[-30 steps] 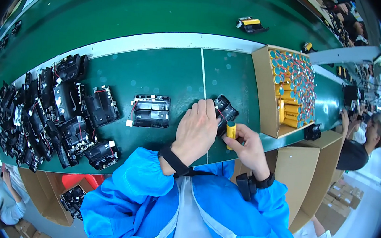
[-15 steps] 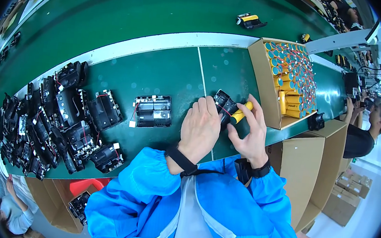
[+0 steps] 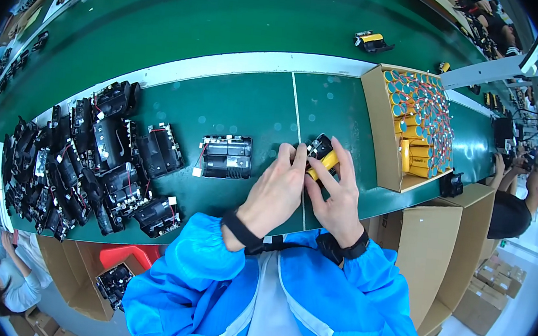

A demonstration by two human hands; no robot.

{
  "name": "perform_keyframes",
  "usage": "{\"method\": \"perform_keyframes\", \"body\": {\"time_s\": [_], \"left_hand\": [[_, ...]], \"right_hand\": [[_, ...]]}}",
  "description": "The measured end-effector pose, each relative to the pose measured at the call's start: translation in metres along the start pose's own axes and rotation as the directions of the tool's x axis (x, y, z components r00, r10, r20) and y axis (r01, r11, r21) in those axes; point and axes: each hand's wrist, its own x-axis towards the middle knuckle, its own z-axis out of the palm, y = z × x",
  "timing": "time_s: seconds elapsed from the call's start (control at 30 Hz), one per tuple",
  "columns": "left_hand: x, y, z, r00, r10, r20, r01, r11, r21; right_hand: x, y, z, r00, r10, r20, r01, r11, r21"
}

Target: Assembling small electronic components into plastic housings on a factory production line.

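Observation:
In front of me, my right hand [image 3: 337, 197] pinches a yellow cylindrical battery [image 3: 323, 165] between thumb and fingers. The battery lies tilted over a small black plastic housing [image 3: 318, 145]. My left hand [image 3: 278, 185] is closed on the housing's left side and hides much of it. Whether the battery is fully seated in the housing cannot be made out. To the left of my hands, another black housing [image 3: 227, 156] with two hollow bays lies on the green bench, a thin red wire and white connector at its left side.
A heap of black housings [image 3: 106, 142] covers the bench's left end. At right stands a cardboard box [image 3: 378, 140] packed with yellow, teal-topped batteries and red wires. Beyond a white rail, a housing with a yellow battery [image 3: 373, 42] lies on green. Open cartons [image 3: 426, 248] stand below right.
The battery has moved left and now lies across the black housing. My right hand has come closer to my left. The whole view has shifted slightly.

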Motion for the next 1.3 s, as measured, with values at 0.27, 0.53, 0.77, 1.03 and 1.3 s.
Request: {"method": "perform_keyframes", "body": {"time_s": [0.27, 0.53, 0.77, 1.03, 1.3], "left_hand": [[-0.009, -0.015, -0.012, 0.987, 0.156, -0.025, -0.157, 0.983, -0.099], [0.000, 0.000, -0.029, 0.975, 0.185, 0.120, -0.207, 0.954, 0.216], [-0.002, -0.006, -0.035, 0.970, 0.212, 0.119, -0.229, 0.961, 0.155], [0.022, -0.009, -0.025, 0.999, 0.034, 0.036, -0.027, 0.985, -0.171], [0.047, 0.002, 0.001, 0.986, -0.127, 0.112, 0.131, 0.991, -0.030]], "right_hand": [[0.007, -0.015, 0.001, 1.000, 0.006, 0.029, -0.001, 0.989, -0.145], [0.004, -0.006, 0.002, 0.994, 0.062, -0.086, -0.062, 0.998, 0.004], [0.010, -0.008, 0.004, 0.999, 0.011, -0.046, -0.014, 0.997, -0.076], [0.010, -0.012, 0.006, 1.000, -0.015, -0.024, 0.011, 0.990, -0.142], [0.002, -0.006, 0.003, 0.996, 0.093, -0.012, -0.094, 0.985, -0.143]]}}
